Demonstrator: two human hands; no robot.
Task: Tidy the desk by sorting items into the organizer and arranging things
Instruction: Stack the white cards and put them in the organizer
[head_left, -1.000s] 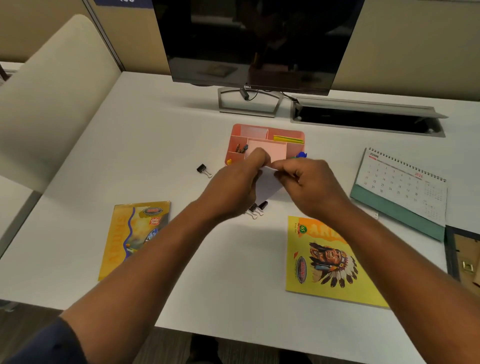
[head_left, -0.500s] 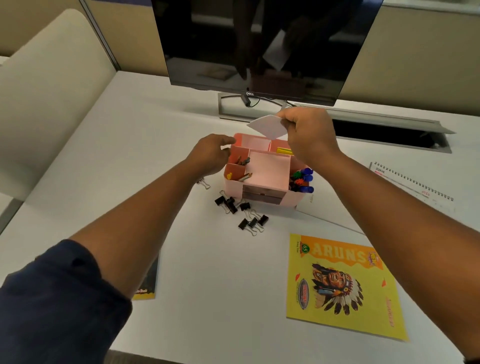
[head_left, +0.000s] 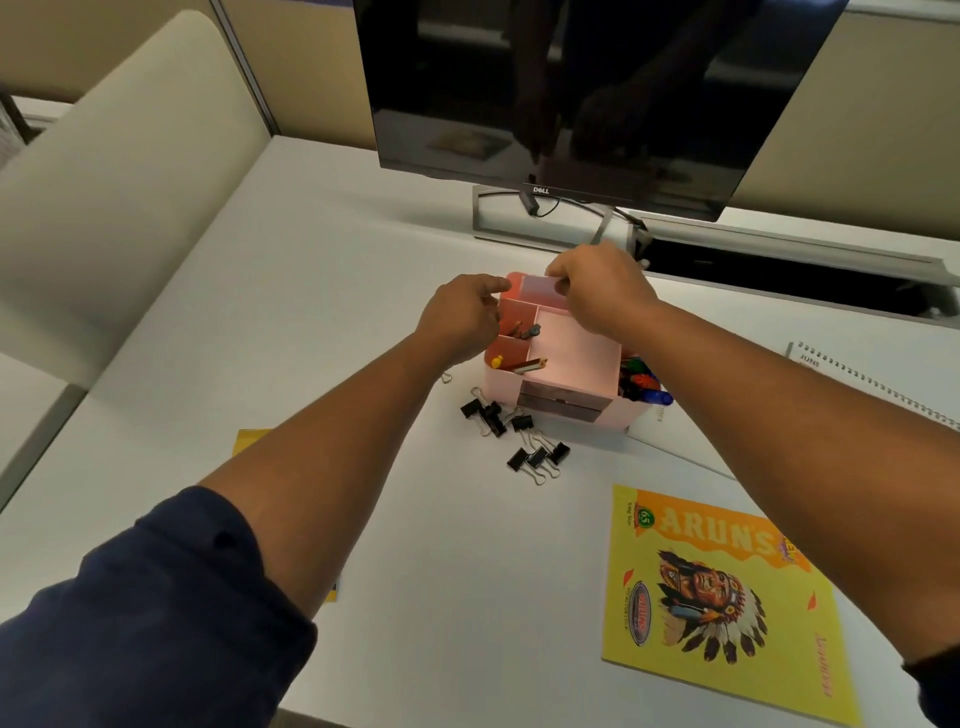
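Pink plastic organizer (head_left: 566, 374), open-topped and divided into compartments, standing on the white desk (head_left: 311, 322) just in front of the monitor (head_left: 597, 93) stand. Probably light and rigid, likely to slide on the smooth top, so best steadied by an outer wall. Left hand (head_left: 462, 322) curled at the organizer's left rear corner, fingers bent, touching or nearly touching the wall. Right hand (head_left: 597, 296) pinching a pale slip of paper (head_left: 540, 288) over the back compartment; thin, floppy, best held by an edge. Black binder clips (head_left: 519, 431) scattered just in front: small, springy, easy to pinch by the wire handles. Yellow notebook (head_left: 722, 597) flat nearer the body, spiral calendar (head_left: 872, 384) off right. Beige partition panels behind.
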